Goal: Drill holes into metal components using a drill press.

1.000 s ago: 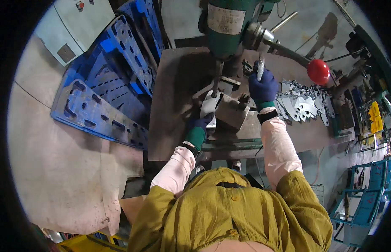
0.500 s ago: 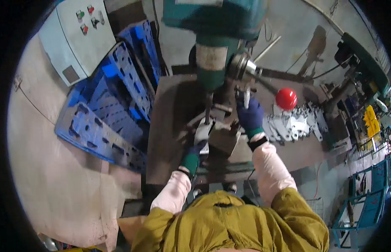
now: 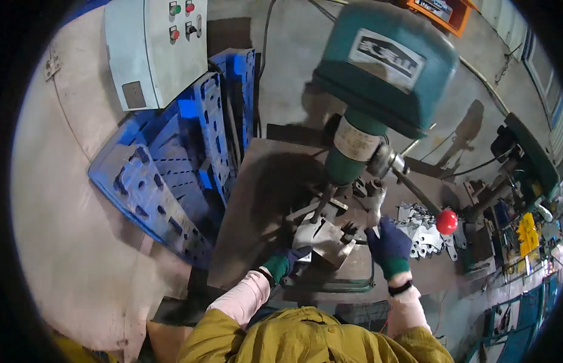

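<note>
A green drill press stands over the table, its bit reaching down to a pale metal plate in a fixture. My left hand, in a dark blue and green glove, is closed on the near end of this plate. Right of the fixture, my gloved right hand has its fingers closed around the near end of a pale elongated piece; its exact kind is unclear. Beyond that hand, the press's lever ends in a red ball knob.
Several flat grey metal plates lie piled on the brown table at right. Blue plastic pallets lean at left, below a grey control box. Another green machine and yellow parts stand farther right.
The whole view has shifted, with the press now higher and farther right. My right hand has drawn back nearer to me beside the plate pile. My left hand stays at the fixture.
</note>
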